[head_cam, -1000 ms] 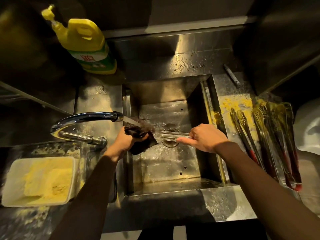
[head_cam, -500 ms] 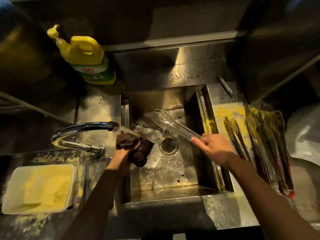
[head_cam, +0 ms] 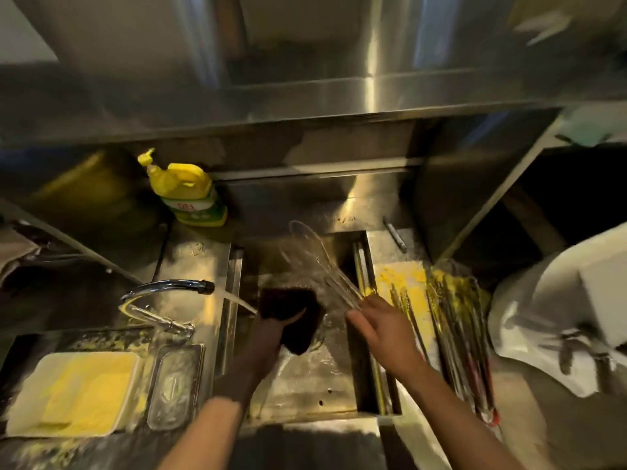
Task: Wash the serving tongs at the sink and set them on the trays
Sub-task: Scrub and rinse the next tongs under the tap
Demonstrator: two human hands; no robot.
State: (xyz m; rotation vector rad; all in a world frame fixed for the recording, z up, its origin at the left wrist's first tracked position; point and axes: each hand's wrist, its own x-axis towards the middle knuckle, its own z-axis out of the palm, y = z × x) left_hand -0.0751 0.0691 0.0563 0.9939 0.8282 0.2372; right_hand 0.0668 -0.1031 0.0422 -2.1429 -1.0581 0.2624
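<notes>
The curved chrome faucet (head_cam: 168, 287) is running into the steel sink basin (head_cam: 305, 378), where the left hand (head_cam: 271, 329) is gripping a dark scouring pad (head_cam: 288, 312). Just right, the right hand (head_cam: 380, 325) is closing its fingers round clear plastic serving tongs (head_cam: 317, 262), long axis pointing up-left away from the fingers. The yellow-dusted tray of metal tongs (head_cam: 407, 276) is lying nearest that hand.
</notes>
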